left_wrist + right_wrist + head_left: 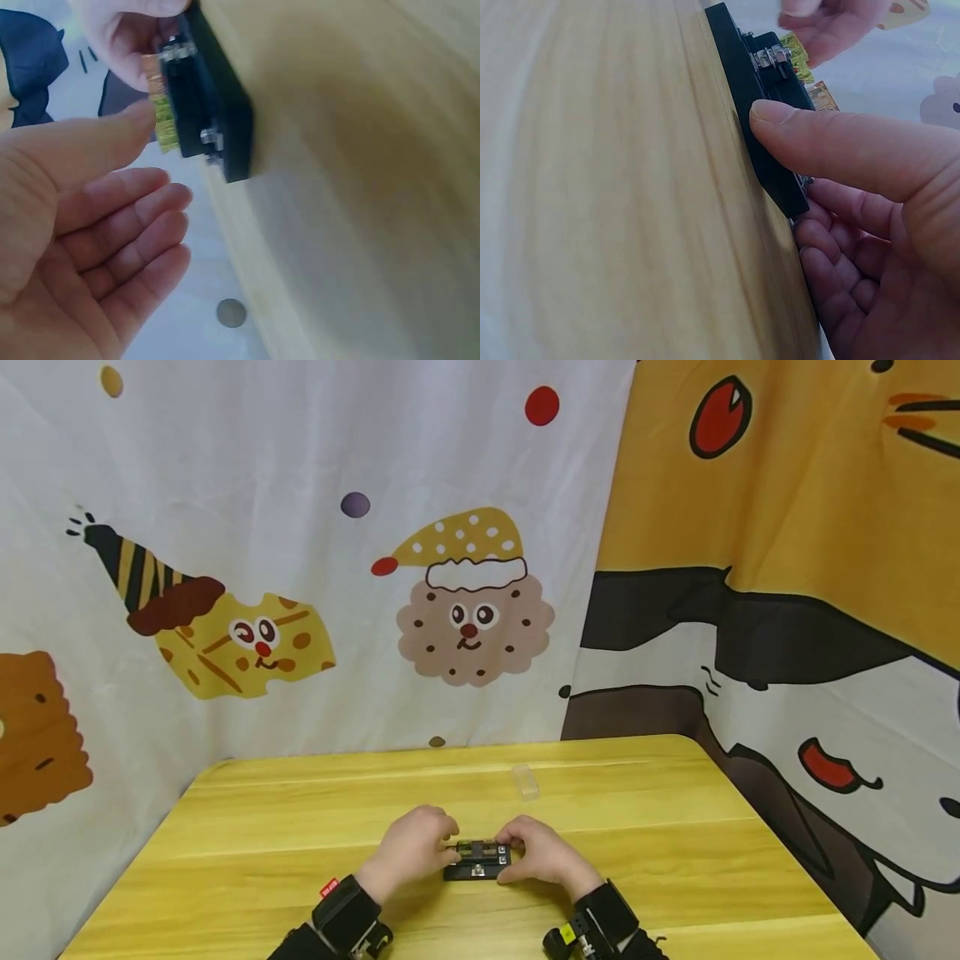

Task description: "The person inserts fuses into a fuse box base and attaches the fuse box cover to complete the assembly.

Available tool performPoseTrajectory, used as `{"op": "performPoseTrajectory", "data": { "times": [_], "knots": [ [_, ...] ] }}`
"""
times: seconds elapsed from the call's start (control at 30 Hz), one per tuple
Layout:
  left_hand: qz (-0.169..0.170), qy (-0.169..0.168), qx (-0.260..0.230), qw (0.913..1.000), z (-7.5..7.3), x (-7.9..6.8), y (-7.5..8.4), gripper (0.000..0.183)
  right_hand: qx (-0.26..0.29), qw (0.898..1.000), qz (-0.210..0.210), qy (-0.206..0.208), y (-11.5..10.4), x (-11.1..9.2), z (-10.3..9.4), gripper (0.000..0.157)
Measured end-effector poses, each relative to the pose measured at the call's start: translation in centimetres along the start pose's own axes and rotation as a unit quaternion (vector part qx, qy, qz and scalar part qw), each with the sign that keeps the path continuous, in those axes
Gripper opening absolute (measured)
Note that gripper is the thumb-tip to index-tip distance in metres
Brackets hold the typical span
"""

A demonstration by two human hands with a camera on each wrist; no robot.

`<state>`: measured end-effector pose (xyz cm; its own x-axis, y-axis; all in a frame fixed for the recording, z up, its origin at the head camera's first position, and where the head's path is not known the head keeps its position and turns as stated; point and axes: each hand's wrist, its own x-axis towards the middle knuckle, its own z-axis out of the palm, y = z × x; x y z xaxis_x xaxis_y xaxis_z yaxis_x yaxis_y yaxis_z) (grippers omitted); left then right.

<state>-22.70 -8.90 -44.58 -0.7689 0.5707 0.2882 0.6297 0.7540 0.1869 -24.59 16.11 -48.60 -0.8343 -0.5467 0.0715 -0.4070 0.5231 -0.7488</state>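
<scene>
A black block [471,872] with metal screw terminals lies on the wooden table. Small translucent pieces, one yellow [164,124] and one orange [823,95], stand along its upper side. My right hand [543,853] grips the block's right end, thumb along the near side of the base and fingers behind. At the left end is my left hand [415,850], its fingers loosely extended. In the left wrist view, its thumb tip overlaps the edge of the yellow piece, while the other fingers stay apart from the block.
A small clear plastic box [527,782] lies on the table [300,818] behind the block. A printed cloth [300,468] hangs along the table's back edge and right side. Each wrist wears a black strap with a camera.
</scene>
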Motion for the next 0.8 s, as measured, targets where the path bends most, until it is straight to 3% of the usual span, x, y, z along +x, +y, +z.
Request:
{"op": "performPoseTrajectory", "data": {
  "times": [0.1, 0.27, 0.5, 0.8],
  "knots": [
    [-0.024, -0.024, -0.012, 0.9993, 0.3, -0.2, 0.0, 0.037, 0.000, 1.000, -0.005, 0.004, 0.1, 0.0, 0.0, 0.039],
    [-0.051, -0.038, -0.007, 0.9979, 0.7, -0.4, 0.1, 0.048, -0.008, 1.000, -0.022, 0.005, 0.2, -0.2, -0.1, 0.039],
    [-0.049, -0.055, -0.007, 0.9972, 1.2, -0.5, 0.0, 0.038, 0.005, 1.000, 0.007, -0.002, -0.2, 0.0, 0.0, 0.038],
    [-0.067, -0.059, -0.011, 0.9959, 1.5, -0.4, 0.1, 0.035, 0.003, 1.000, 0.010, 0.000, -0.2, -0.1, 0.1, 0.039]
  ]
}}
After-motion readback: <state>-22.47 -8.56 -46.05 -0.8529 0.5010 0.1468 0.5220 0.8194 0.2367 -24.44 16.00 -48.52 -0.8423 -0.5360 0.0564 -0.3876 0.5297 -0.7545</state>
